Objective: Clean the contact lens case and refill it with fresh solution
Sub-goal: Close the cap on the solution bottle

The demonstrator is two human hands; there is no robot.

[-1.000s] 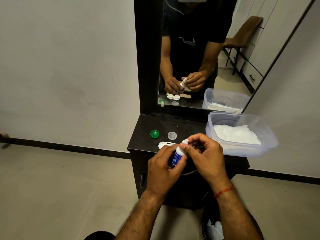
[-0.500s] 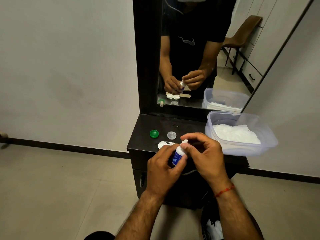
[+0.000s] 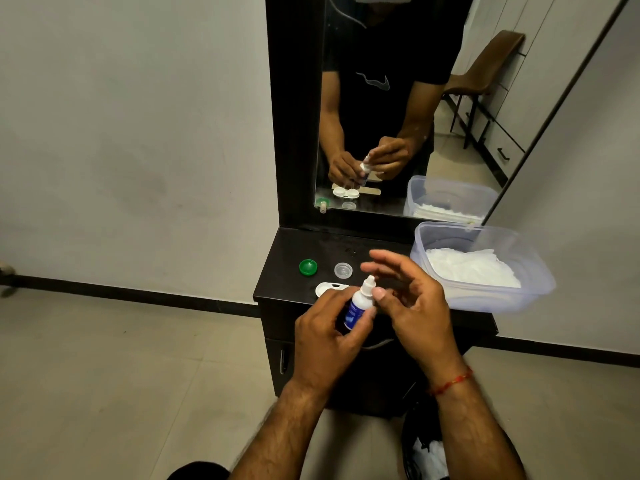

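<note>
Your left hand (image 3: 325,337) is gripping the solution bottle (image 3: 356,308), nozzle pointing up-forward; right hand (image 3: 412,303) hovering open beside it; lens case (image 3: 327,289) lying just beyond left knuckles.

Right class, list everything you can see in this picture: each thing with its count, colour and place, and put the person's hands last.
solution bottle: one, white with blue label, in the left hand, over the cabinet's front edge
lens case: one, white, on the cabinet top, partly hidden by the left hand
green cap: one, green, cabinet top, left of the clear cap
clear cap: one, see-through, cabinet top, behind the case
tub: one, clear plastic, right end of the cabinet top
tissues: several, white, inside the tub
cabinet: one, dark, against the wall
mirror: one, dark-framed, above the cabinet
thread: one, red, on the right wrist
left hand: grips the bottle
right hand: fingers spread, beside the bottle's nozzle
</note>
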